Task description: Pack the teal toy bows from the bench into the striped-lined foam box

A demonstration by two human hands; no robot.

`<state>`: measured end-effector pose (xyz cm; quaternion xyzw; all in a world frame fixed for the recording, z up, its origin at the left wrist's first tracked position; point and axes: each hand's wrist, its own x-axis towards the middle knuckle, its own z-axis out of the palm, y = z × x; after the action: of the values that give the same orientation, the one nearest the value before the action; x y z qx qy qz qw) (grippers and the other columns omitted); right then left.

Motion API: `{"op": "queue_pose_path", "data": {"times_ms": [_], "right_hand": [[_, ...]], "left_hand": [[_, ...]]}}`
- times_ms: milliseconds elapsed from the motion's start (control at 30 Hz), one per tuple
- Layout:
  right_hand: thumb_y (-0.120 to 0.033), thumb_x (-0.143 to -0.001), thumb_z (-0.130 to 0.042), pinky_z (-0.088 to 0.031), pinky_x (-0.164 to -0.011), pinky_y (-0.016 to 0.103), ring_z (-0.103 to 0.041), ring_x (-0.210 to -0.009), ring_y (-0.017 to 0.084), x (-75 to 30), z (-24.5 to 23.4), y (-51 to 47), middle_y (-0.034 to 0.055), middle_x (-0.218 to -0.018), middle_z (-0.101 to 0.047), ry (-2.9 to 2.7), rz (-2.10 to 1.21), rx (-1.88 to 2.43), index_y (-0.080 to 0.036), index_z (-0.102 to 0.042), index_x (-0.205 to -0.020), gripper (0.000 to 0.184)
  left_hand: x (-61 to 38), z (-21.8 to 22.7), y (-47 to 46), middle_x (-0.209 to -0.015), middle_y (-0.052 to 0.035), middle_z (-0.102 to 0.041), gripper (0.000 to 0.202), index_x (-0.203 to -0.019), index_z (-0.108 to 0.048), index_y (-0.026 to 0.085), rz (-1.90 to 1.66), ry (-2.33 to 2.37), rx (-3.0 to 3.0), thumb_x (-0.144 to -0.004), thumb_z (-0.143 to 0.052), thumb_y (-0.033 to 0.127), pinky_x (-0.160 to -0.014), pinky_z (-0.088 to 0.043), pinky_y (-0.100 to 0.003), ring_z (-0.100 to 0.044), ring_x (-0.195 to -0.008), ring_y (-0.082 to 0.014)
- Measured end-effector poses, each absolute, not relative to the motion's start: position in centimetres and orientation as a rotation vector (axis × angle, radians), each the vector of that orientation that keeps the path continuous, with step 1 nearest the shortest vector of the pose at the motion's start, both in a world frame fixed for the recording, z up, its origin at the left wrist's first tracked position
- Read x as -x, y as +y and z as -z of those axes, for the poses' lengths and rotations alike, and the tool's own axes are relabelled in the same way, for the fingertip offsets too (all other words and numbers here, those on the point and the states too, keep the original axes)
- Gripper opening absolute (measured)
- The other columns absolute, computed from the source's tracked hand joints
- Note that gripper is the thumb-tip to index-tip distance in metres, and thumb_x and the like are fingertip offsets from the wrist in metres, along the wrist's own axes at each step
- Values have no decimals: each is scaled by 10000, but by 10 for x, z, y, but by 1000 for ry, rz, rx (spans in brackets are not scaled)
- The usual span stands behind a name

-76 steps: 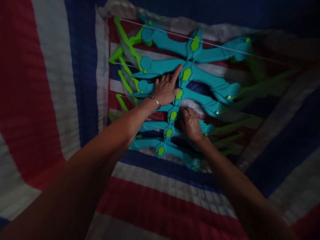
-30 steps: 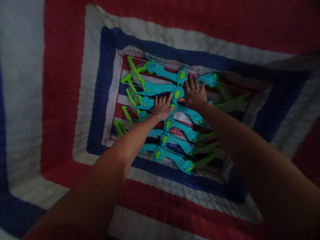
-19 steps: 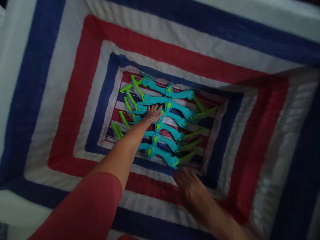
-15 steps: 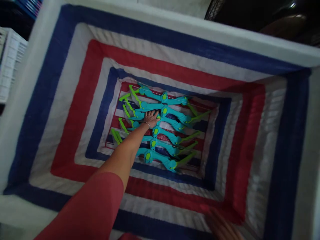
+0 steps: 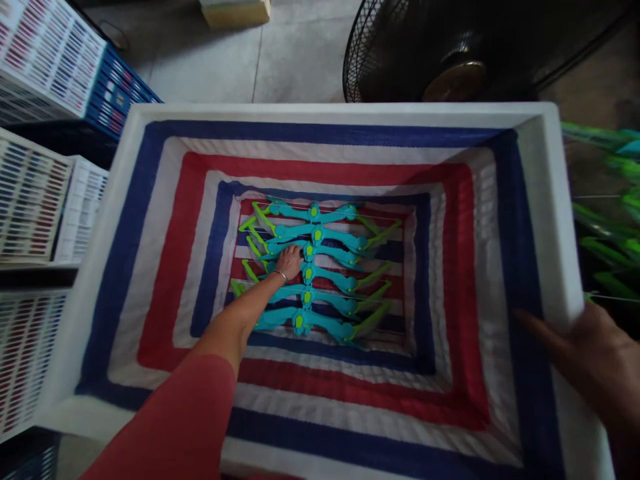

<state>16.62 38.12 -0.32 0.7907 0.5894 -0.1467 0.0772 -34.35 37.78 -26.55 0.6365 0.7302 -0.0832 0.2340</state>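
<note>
A large white bin (image 5: 350, 115), lined with striped red, white and blue woven sheeting, fills the middle of the head view. On its floor lies a row of several toy bows (image 5: 340, 308), turquoise with lime-green limbs and white strings. My left hand (image 5: 290, 262) reaches down among them, its fingers bent around the middle of one bow; the fingertips are partly hidden. At the right wall, my right hand (image 5: 595, 350) holds the bin's rim, thumb on the inner side and fingers over the outside, somewhat blurred.
Stacked plastic crates, white (image 5: 30, 200) and blue (image 5: 117, 90), stand along the left. A black caged fan (image 5: 390, 50) is behind the bin. More green and turquoise pieces (image 5: 610, 220) lie outside to the right. A yellowish block (image 5: 237, 13) rests on the floor.
The view has shifted, bringing in more of the surroundings. My left hand's spread fingers have drawn in on a bow. My right hand has moved from the near side to the right rim.
</note>
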Motion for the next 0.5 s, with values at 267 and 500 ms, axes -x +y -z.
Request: {"op": "queue_pose_path", "data": {"times_ms": [267,500], "right_hand": [[-918,-664,-331,-288,-657,505,-604,-821,514,-149,-3,395,204,-664,-453,1570,480,-2495,-222,-566,-1324,988],[-931,-697,-280,-316,-612,494,-522,-559,427,-159,6,397,140,-590,-425,1638,367,-2431,-225,-549,-1313,974]], "left_hand": [[316,242,431,-1656,-160,-333,654,-1595,-361,179,179,2048,-1775,-1008,-504,429,-1232,-312,-487,-308,-1501,-329],[283,252,469,-1671,-191,-292,685,-1598,-362,201,215,2037,-1738,-971,-591,357,-1262,-185,-629,-199,-1560,-375]]}}
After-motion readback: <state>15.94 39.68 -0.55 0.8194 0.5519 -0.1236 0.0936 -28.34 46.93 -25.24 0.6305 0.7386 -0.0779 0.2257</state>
